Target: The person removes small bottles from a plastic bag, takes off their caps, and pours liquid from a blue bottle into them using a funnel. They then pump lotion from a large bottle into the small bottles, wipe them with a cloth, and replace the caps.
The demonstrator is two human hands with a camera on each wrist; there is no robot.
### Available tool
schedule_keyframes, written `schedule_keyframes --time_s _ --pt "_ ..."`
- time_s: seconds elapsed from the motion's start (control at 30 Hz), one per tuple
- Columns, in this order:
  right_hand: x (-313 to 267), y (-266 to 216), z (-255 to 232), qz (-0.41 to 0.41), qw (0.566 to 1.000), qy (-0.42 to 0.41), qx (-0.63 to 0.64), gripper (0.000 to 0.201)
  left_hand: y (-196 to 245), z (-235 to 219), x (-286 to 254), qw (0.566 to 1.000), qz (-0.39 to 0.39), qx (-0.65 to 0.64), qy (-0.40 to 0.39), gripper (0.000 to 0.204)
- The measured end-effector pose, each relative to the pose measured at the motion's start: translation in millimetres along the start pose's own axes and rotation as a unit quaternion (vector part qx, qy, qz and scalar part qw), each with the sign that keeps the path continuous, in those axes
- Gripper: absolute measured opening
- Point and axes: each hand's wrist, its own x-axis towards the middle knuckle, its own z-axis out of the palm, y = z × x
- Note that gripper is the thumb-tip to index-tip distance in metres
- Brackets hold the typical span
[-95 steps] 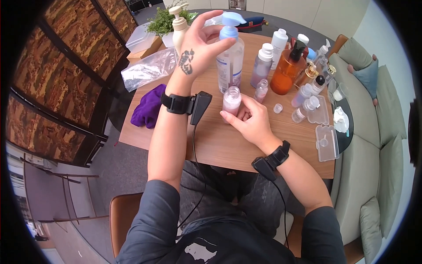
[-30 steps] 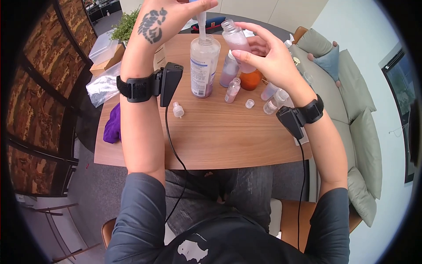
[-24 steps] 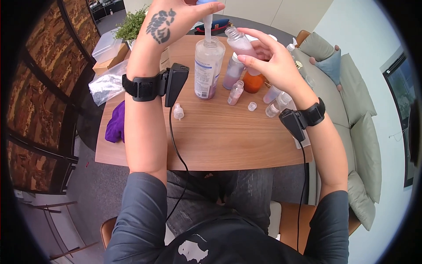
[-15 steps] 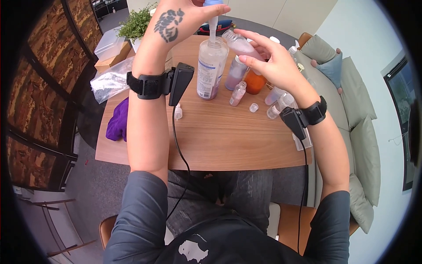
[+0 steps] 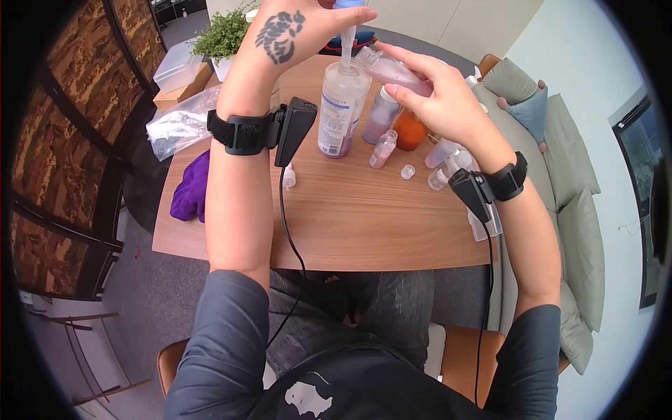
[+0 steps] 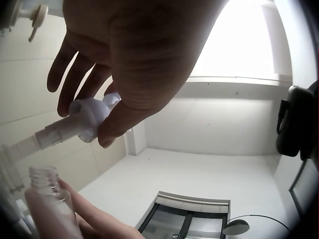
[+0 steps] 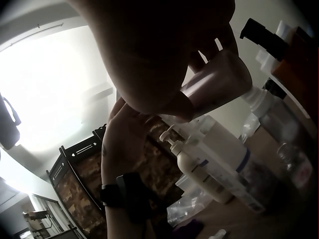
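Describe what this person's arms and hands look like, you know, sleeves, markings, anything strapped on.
The sleeves are dark grey and end near the elbows. Each wrist has a black strap carrying an angular black box, with a thin black cable running from it. The left hand bears a dark patterned tattoo on its back; no marking shows on the right hand. Both are gloveless.

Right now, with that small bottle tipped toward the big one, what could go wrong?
The tilted bottle has its open mouth close to the neck of the large bottle; if it misses, its pinkish contents could run onto the table.

The left fingers hold the pump with its tube at that same neck, so it might block the pour or drip.

Neither hand steadies the large bottle, so a bump might topple it.
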Motion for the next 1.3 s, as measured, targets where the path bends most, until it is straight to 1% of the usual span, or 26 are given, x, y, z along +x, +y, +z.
schedule_keyframes --time_s 0.1,0.2,0.3,0.4,0.6,0.7,0.8,0.9,1.0,1.1,1.2,1.3 --pt "2 2 -1 -0.002 1.000 -0.007 0.001 0.056 5 -1 -2 1.000 -0.012 -0.003 -0.007 0.072" --pt "3 2 -2 0.003 1.000 -0.015 -0.005 0.056 -1 0 -2 1.000 0.015 -0.021 -0.002 0.072" --pt "4 -2 -4 0.002 1.000 -0.020 -0.008 0.056 1 0 -2 1.000 0.003 -0.030 -0.008 0.072" --pt "5 -2 -6 0.003 0.999 -0.029 -0.018 0.057 1 1 0 1.000 -0.008 0.001 -0.002 0.071" --pt "6 0 -7 0.001 0.999 -0.030 -0.022 0.056 3 3 -1 1.000 -0.004 0.004 0.000 0.071" --pt "7 0 -7 0.003 0.999 -0.033 -0.026 0.056 5 2 -1 1.000 -0.023 0.006 -0.005 0.071" --pt "7 -1 -9 0.003 0.999 -0.040 -0.037 0.056 -1 3 -1 1.000 0.017 0.002 0.006 0.070" --pt "8 -4 -11 0.004 0.998 -0.046 -0.040 0.056 4 2 -1 1.000 -0.008 0.009 -0.002 0.071" --pt "9 -5 -11 0.004 0.998 -0.049 -0.046 0.055 3 2 -1 1.000 0.001 -0.007 0.001 0.071" --pt "9 -6 -12 0.006 0.997 -0.050 -0.052 0.055 4 2 -1 1.000 -0.016 0.000 -0.005 0.072" --pt "11 -6 -13 0.008 0.997 -0.053 -0.064 0.055 13 -3 -6 1.000 0.010 -0.005 0.001 0.072" --pt "12 -6 -14 -0.002 0.996 -0.052 -0.074 0.053 5 1 -1 1.000 -0.017 0.003 -0.004 0.072"
